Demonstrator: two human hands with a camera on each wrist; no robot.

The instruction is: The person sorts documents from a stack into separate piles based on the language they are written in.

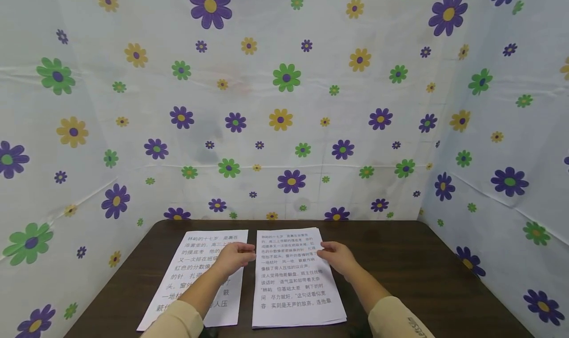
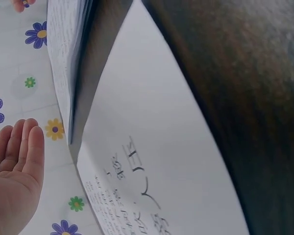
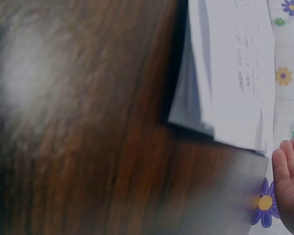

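Two piles of white paper printed with Chinese characters lie side by side on the dark table. The left printed sheet (image 1: 191, 249) has larger text and is partly covered by my left forearm. My left hand (image 1: 234, 259) hovers at its right edge, fingers reaching toward the gap between the papers. In the left wrist view, the fingers of that hand (image 2: 17, 181) are straight and hold nothing. The right stack of printed sheets (image 1: 291, 278) shows several layers along its edge (image 3: 201, 73). Beside its upper right edge is my right hand (image 1: 340, 256), fingers pointing inward, palm bare in its wrist view.
The dark brown wooden table (image 1: 391, 259) extends to the right of the stack and along the left side. A white flower-printed cloth (image 1: 284, 130) hangs behind the table and along both sides. Beige sleeves (image 1: 395, 318) cover my forearms.
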